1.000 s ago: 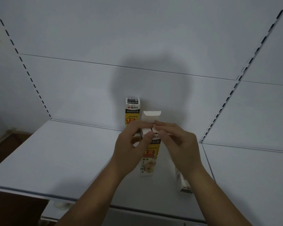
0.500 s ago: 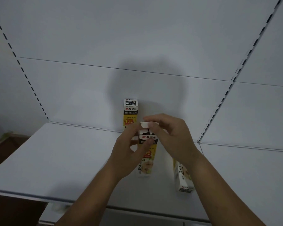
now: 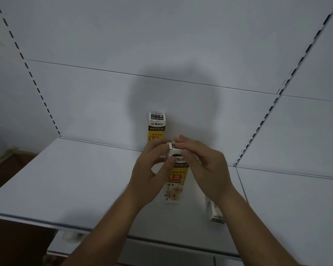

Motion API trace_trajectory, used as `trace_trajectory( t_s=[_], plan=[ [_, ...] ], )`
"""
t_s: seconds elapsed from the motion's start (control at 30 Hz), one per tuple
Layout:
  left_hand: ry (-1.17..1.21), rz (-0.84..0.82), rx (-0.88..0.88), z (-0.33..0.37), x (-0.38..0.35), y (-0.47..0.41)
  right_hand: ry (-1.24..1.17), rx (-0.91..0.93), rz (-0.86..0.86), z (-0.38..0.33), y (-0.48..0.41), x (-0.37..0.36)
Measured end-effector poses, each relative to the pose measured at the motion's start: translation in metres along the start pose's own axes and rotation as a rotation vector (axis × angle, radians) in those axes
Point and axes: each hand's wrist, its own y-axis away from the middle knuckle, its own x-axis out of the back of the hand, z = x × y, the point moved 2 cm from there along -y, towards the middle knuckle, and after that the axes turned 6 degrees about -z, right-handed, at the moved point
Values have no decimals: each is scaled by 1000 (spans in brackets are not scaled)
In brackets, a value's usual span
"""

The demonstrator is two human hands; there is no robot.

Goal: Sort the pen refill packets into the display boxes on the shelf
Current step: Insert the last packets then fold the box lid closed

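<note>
On the white shelf the left hand grips the standing display box; the right hand pinches its top flap. Box preparation seems in hand; next calls for a steady fold.

Rear box: "M&G" and "MG-6139" up top, partly hidden red "1元" below. Front box, at its 5 o'clock: "1元", "0.5", "尖叫". Third box, 4 o'clock of front box: red "M&G" on end, rest unreadable.
</note>
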Motion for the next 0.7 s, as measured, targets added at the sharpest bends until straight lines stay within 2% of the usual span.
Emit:
trace_trajectory(
  t_s=[0.17, 0.53, 0.7],
  plan=[
    [92, 147, 45, 0, 4, 4, -33, -18, -1, 5, 2, -1],
    [64, -7, 44, 1, 5, -4, -85, -47, -15, 10, 0, 1],
    [22, -38, -9, 0, 7, -6, -94, -38, -26, 8, -2, -1]
  ],
)
